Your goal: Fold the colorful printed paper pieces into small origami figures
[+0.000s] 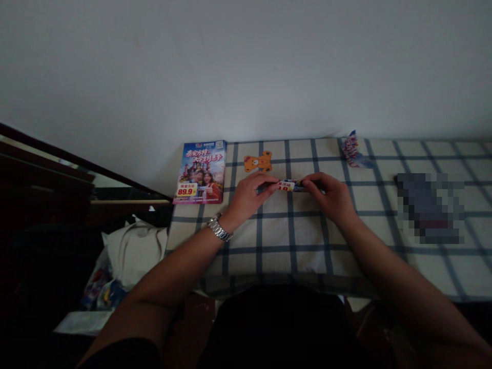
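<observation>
One camera sits on the person's head, up above the near side of the checked tablecloth (274, 246). It looks forward and down, with the tablecloth across the middle of its view. It is close enough to see the left hand (249, 193) and right hand (333, 196) over the tablecloth. The plain wall (246, 66) behind the tablecloth fills the top. The person's dark clothes (284, 328), before the tablecloth, show at the bottom. The tablecloth runs past the right edge.
</observation>
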{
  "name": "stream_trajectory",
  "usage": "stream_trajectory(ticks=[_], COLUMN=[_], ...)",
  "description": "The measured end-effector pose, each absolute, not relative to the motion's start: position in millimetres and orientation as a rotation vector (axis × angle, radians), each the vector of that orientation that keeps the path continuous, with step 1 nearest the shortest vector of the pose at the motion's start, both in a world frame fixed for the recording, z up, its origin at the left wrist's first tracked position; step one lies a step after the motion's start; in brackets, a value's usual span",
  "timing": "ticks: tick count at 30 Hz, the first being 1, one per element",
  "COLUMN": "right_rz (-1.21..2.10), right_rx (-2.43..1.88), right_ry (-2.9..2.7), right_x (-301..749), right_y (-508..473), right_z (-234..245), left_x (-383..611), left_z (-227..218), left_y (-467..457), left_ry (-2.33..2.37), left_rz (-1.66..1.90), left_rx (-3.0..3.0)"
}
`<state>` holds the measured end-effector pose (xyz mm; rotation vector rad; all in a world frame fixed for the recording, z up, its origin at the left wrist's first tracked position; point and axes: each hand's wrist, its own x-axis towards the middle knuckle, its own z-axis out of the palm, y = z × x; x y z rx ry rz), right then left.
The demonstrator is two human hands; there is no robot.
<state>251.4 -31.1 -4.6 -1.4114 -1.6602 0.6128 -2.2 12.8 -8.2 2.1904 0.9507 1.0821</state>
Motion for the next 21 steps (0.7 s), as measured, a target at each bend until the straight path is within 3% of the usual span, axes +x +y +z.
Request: stream_trajectory(ticks=[21], right_rz=[0.659], right_rx=[-1.412], right_ry=[-1.657], right_x=[247.8], right_y=[-31.1], right_z=[-0.4], left_x=[1.6], left_z=[-4.1], left_y=[6.3], left_ry=[0.949], left_rz=[1.017], left_rx=[2.243])
